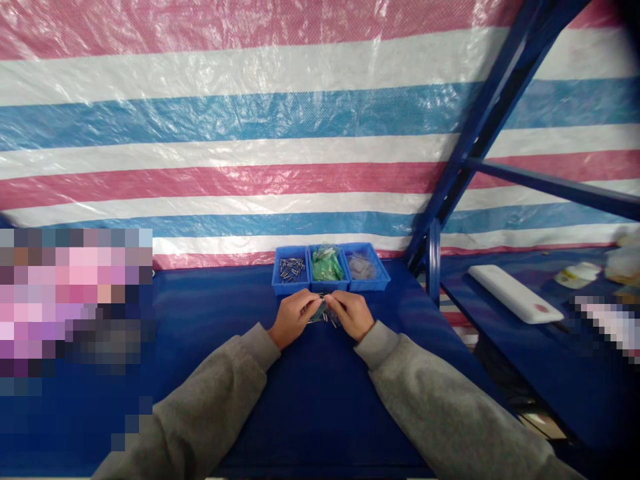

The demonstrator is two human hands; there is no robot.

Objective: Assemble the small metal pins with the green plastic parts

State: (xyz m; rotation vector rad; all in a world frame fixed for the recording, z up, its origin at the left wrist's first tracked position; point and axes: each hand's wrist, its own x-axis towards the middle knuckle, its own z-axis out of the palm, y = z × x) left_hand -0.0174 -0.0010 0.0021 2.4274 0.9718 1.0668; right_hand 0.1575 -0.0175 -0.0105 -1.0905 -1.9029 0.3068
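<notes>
My left hand and my right hand meet over the blue table, just in front of three small blue bins. Thumbs and fingers of both are pinched together at about the same spot. What they pinch is too small and too covered to name. Under and between the fingers lies a small heap of thin metal pieces, with something dark greenish beside it. The left bin holds loose screw-like metal pins. Green plastic packets fill the middle one. Clear plastic bags lie in the right bin.
Behind the table hangs a striped plastic sheet. A blue metal frame post slants up on the right. Past it, another blue table bears a long white box and a white round container. The far left is pixelated.
</notes>
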